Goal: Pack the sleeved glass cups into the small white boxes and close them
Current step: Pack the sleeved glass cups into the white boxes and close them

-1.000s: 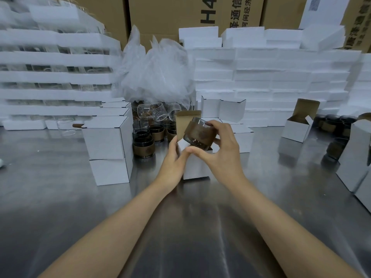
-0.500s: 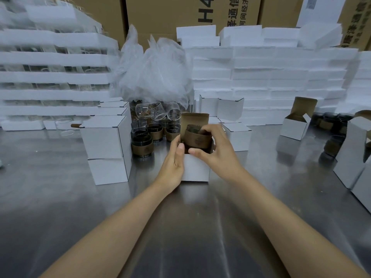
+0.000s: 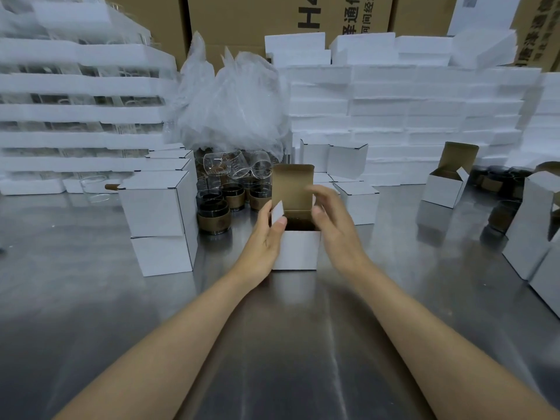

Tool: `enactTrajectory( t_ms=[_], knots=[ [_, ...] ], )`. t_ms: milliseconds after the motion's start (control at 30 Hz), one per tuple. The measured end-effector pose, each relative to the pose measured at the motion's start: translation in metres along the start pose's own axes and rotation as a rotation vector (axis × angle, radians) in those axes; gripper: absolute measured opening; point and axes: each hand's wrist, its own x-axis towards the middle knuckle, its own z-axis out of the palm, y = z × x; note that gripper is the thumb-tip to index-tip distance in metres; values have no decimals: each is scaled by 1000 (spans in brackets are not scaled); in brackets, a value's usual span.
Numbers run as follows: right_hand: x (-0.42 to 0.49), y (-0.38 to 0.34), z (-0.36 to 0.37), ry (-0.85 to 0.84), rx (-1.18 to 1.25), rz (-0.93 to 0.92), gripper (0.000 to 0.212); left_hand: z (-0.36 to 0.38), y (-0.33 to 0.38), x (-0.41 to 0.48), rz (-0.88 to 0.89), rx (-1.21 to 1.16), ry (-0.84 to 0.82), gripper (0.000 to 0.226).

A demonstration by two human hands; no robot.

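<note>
White box (image 3: 295, 250) w/ brown inside, brown-sleeved cups (image 3: 213, 218), grey steel table (image 3: 91, 298)

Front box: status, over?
Left hand grips box at its side flap; right hand open beside it. Cup inside, lid up. Nothing in the way.

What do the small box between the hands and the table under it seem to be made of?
The box looks like thin cardboard, matte white outside and plain brown inside, as its upright lid shows. The table looks like brushed steel: grey, shiny, with blurred reflections of the boxes.
</note>
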Motion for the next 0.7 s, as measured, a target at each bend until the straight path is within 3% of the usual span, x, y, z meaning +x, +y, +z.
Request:
enactTrajectory(
  t_ms=[100,167,233,400,567,700],
  knots=[
    [1,5,0,119,193,208,48,0,-1,4,-86,-62,19,53],
    [0,12,1,45,188,327,55,0,-5,9,-152,-125,48,20],
    [1,16,2,0,246,418,54,0,-6,11,-160,-165,40,30],
    [5,15,5,43,274,380,44,-1,-4,11,-138,-172,79,38],
    [2,20,9,62,258,370,20,-1,-1,7,-101,-125,92,13],
    [-2,21,5,-13,234,303,24,1,6,6,-205,-214,95,26]
  ],
)
